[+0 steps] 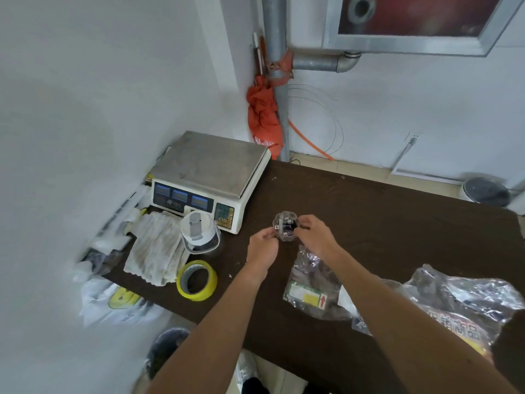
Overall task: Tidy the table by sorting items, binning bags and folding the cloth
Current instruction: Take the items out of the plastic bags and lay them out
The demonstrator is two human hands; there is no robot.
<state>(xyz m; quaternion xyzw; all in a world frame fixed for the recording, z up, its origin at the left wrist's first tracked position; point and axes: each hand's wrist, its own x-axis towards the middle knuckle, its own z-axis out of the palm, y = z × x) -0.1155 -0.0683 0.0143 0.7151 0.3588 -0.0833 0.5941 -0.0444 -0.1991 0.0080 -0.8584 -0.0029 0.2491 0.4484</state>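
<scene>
**tidybench:** So where's everything at? Both hands are up over the dark surface (383,211), pinching a small clear plastic container (285,225) between them. Left hand (262,245) has its fingers closed on the near-left side, right hand (314,236) is closed on the right edge, maybe working the lid. Can't tell what the dark bits inside are.

**scale_guy:** That tub looks light and rigid but slick, so I'd grip it by the scalloped rim, not the smooth wall. Thin plastic probably cracks if squeezed hard.

**tidybench:** And the rest?

**scale_guy:** 2 crinkly clear bags: small bag (312,291) just under the right wrist, big printed bag (460,302) at the right edge. Featherweight, floppy, slippery; bunch them in a fist. The cloth (156,248) lies rumpled left of the yellow tape roll (197,280), just in front of the scale (204,172). Soft and limp, so take it by 2 corners to fold.
</scene>
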